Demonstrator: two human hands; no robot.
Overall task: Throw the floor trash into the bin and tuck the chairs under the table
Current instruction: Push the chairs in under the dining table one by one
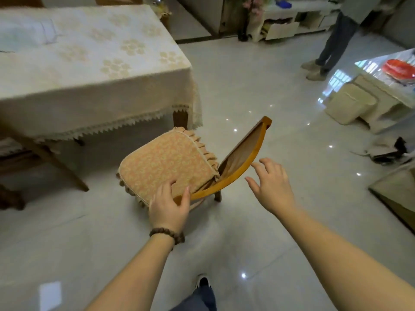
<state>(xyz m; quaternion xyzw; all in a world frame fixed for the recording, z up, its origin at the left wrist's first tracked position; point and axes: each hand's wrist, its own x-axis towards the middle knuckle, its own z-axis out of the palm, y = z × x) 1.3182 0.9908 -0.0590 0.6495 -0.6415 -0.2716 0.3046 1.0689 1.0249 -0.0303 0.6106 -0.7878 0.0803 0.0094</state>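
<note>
While left hand (168,206) grips chair (241,162) backrest end, right hand (270,187) hovers beside.

two bare forearms, both extended forward and down
left hand (168,206): beaded wristband, fingers curled in a grip. right hand (272,186): fingers spread and relaxed, holding nothing.

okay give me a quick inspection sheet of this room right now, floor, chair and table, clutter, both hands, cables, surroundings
Surface: glossy tiled floor with light reflections.
Job's things: chair with cushion stands out from the table, near its corner; no bin identified.
Clutter: dark and pale item lying on floor at right.
Hands: left hand grips the chair's backrest end; right hand open, hovering beside the backrest.
Cables: nothing seen.
Surroundings: another person standing, beige stools, low cabinet.
</note>
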